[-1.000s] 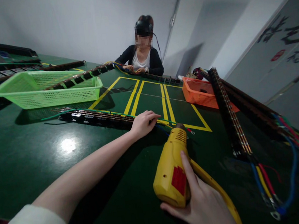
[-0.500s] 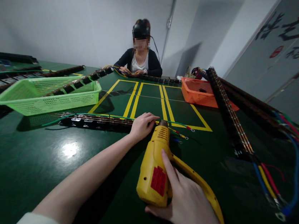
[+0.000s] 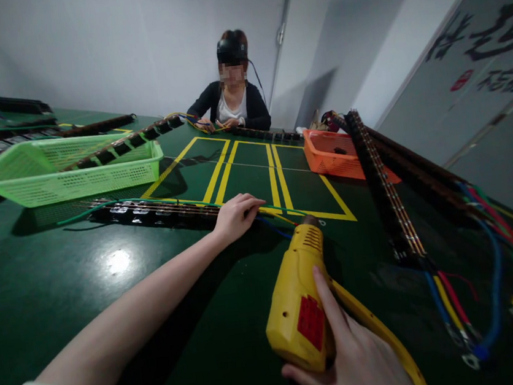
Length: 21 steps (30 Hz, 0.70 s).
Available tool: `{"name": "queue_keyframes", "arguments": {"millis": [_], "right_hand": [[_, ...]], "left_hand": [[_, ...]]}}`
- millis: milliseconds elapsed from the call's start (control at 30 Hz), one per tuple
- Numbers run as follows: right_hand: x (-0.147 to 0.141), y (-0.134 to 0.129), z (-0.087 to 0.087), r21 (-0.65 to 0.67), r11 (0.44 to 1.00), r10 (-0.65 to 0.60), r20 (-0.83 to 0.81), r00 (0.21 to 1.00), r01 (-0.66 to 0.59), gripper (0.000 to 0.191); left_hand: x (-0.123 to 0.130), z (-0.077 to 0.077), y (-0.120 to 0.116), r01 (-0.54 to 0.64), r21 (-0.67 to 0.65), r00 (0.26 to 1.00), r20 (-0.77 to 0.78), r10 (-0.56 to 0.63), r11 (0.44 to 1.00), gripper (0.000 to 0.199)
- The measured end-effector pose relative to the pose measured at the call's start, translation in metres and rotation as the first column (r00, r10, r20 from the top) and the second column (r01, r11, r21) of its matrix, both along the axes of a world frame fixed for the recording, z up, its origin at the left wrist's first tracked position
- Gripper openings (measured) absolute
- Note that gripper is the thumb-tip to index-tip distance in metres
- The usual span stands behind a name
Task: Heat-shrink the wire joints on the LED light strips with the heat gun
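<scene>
My right hand (image 3: 359, 344) is wrapped round a yellow heat gun (image 3: 293, 293), one finger stretched along its body. The gun's metal nozzle (image 3: 310, 219) is over the ends of several coloured wires, with one ring terminal (image 3: 322, 223) showing just past it. Closed on those wires near where they leave a long black strip (image 3: 161, 214) is my left hand (image 3: 236, 218). A green wire (image 3: 281, 209) runs out beyond its fingers, with yellow and blue ones beside it. The nozzle hides most of the wire ends.
On the left stands a green basket (image 3: 98, 184) with a black strip lying across it. An orange basket (image 3: 334, 162) and leaning strips (image 3: 386, 196) with coloured leads are at the right. Across the green table (image 3: 199, 341) a person (image 3: 235, 105) handles wires.
The heat gun has moved right along the wires, from near my left fingers to over the terminals. My left hand keeps its hold. The whole view has shifted slightly.
</scene>
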State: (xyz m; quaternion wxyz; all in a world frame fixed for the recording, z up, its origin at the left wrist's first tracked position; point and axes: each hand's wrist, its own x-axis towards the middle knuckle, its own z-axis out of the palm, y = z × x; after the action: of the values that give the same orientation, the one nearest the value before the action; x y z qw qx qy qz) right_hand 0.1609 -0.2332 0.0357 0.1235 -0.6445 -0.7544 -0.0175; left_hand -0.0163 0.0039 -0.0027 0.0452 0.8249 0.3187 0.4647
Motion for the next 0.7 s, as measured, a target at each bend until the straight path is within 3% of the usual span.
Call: {"name": "queue_keyframes", "arguments": {"millis": [400,600,700], "right_hand": [[0.002,0.000,-0.002,0.067,0.997,0.043,0.036,0.998,-0.046,0.119],[-0.003,-0.001,-0.011,-0.010,0.993,0.120,0.007,0.993,-0.120,0.128],[-0.008,-0.003,-0.015,-0.002,0.987,0.158,0.043,0.987,-0.158,0.108]], "left_hand": [[0.001,0.001,-0.001,-0.024,-0.021,0.999,-0.023,0.024,0.999,0.023],[0.001,0.004,-0.004,-0.017,-0.044,0.999,-0.050,0.014,0.999,0.022],[0.002,0.005,-0.006,-0.007,-0.075,1.000,-0.027,0.005,0.997,0.022]]}}
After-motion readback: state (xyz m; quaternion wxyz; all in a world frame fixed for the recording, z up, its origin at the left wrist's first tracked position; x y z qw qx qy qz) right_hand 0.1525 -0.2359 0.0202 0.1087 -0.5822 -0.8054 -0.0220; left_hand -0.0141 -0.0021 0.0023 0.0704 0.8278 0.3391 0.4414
